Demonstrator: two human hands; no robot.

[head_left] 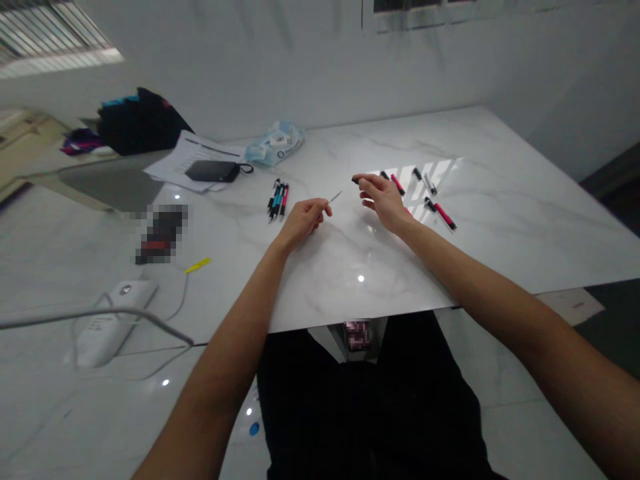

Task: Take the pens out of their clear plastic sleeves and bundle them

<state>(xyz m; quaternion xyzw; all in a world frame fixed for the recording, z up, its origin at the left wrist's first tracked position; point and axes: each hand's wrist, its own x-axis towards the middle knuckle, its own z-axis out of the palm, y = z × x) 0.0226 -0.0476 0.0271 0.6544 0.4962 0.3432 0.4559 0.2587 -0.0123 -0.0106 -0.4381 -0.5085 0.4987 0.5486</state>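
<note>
My left hand pinches a thin pen refill that points up and to the right, just above the white marble table. My right hand holds a small dark pen piece between thumb and fingers, a short gap from the refill's tip. Several loose pen parts, red and black, lie on the table right of my right hand. A bundle of assembled pens lies left of my left hand.
A black pouch on papers and a blue plastic packet sit at the table's back left. A dark bag stands behind them. On the floor to the left lie a white power strip with cables and a yellow tag.
</note>
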